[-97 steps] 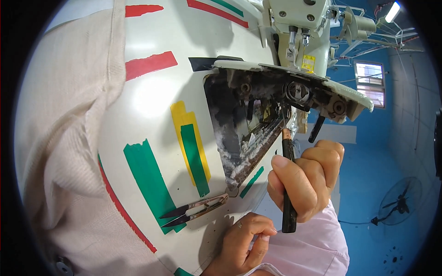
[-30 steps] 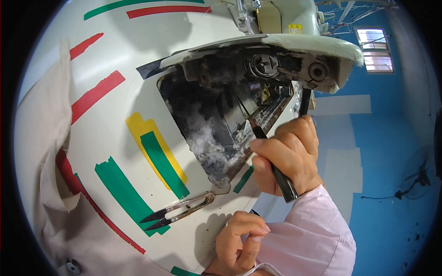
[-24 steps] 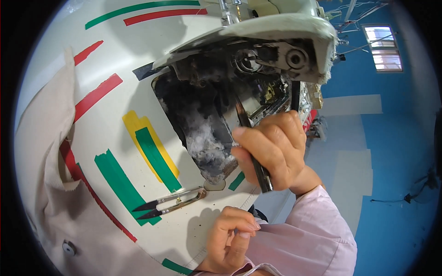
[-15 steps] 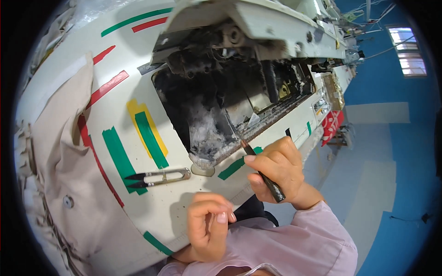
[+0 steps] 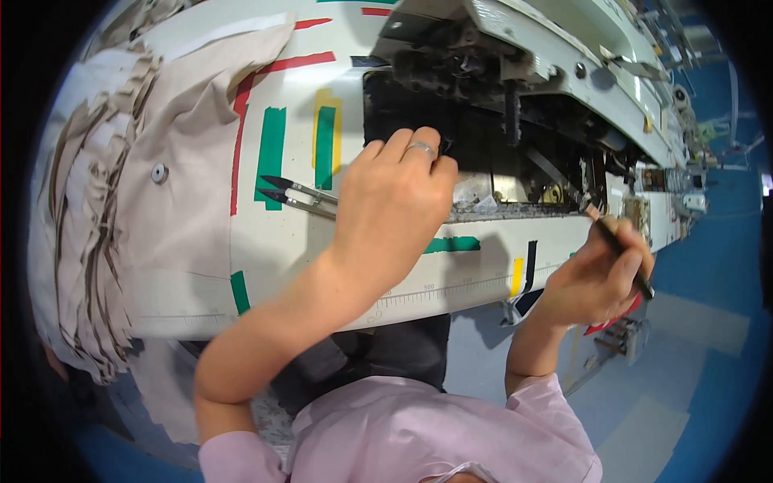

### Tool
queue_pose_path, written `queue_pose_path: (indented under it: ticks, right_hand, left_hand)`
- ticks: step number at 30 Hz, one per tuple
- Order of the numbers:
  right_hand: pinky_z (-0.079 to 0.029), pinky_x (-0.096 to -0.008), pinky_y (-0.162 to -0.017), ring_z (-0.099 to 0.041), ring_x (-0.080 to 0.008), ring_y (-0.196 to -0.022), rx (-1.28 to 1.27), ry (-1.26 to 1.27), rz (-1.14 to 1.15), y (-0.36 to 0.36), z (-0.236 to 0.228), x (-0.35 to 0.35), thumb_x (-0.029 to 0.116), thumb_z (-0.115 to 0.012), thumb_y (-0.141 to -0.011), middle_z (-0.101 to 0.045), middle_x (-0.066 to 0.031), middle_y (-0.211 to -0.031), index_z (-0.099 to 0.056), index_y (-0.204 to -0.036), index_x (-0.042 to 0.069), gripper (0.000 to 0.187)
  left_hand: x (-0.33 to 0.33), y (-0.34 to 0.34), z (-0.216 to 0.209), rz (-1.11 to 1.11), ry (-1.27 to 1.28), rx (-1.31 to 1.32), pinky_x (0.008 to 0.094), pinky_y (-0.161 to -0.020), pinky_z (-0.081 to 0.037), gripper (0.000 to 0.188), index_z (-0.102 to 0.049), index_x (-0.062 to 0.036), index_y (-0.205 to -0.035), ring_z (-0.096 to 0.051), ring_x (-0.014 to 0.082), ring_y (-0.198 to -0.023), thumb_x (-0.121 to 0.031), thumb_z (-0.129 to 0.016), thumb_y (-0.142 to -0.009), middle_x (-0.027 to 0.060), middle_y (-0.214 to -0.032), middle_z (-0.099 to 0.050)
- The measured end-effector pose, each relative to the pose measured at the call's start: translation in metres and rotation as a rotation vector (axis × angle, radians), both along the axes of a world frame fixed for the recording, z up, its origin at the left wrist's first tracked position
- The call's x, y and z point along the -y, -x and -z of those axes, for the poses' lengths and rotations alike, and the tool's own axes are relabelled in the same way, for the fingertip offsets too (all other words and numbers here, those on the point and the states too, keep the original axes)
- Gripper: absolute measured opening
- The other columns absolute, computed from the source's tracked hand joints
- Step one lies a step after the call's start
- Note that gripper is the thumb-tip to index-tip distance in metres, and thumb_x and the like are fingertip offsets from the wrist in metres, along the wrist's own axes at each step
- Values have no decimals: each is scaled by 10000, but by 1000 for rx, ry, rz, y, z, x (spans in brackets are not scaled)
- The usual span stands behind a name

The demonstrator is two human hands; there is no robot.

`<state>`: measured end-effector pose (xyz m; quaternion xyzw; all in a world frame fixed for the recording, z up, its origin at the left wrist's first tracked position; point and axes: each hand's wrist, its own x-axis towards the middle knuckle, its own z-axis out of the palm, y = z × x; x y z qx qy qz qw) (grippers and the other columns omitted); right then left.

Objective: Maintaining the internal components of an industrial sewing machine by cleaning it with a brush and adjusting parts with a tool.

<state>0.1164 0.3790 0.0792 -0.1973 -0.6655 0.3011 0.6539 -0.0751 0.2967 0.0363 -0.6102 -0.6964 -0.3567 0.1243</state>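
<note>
Holds a slim black-handled tool in the closed right hand, slanting it over the right end of the open well, beneath the tilted sewing machine head. Bends the left hand over the well's left part; cannot tell of anything grasped there, with fingertips hidden. Has black-bladed snips on the white desk, partly covered by the left hand.

Garment workshop: sewing machine, piled fabric.
</note>
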Motion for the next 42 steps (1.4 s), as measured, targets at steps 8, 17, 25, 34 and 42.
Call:
queue_pose_path:
  ticks: [8,17,25,34,42]
  right_hand:
    - [-532,-310,-654,-573,-189,-604,119,-81,120,35,8,-39,171,-508,-949,-649,-153,-664,-651,-1082,-92,328]
    - [-552,-461,-847,-520,-237,-690,228,-350,106,35,23,-31,253,-432,-996,-567,-141,-558,-606,-1078,-63,369]
    - [-479,-435,-982,-673,-317,-897,118,-50,12,39,33,-44,277,-406,-1014,-679,-202,-718,-581,-1191,-59,418]
    - [-474,-448,-988,-609,-272,-971,37,4,51,35,34,-46,286,-407,-1000,-596,-152,-626,-621,-1139,-16,396]
    - [-523,-468,-928,-582,-253,-902,139,-65,-24,25,35,-49,299,-419,-995,-582,-155,-620,-623,-1123,-26,405]
  left_hand:
    - [3,-9,26,255,-127,7,303,-635,-442,167,-663,-60,-827,-595,179,-715,-107,-676,-667,41,-793,-608]
    - [8,-18,33,278,-28,118,296,-659,-434,86,-650,-63,-760,-578,169,-702,-90,-705,-699,34,-750,-601]
    - [14,-20,30,301,57,139,303,-664,-426,74,-655,-65,-767,-554,169,-701,-88,-691,-707,29,-739,-581]
    - [12,-21,35,295,73,142,303,-651,-429,98,-663,-51,-787,-557,180,-711,-84,-683,-697,38,-744,-582]
    - [12,-13,32,283,67,136,313,-638,-436,127,-665,-49,-807,-579,194,-718,-99,-704,-697,42,-757,-589]
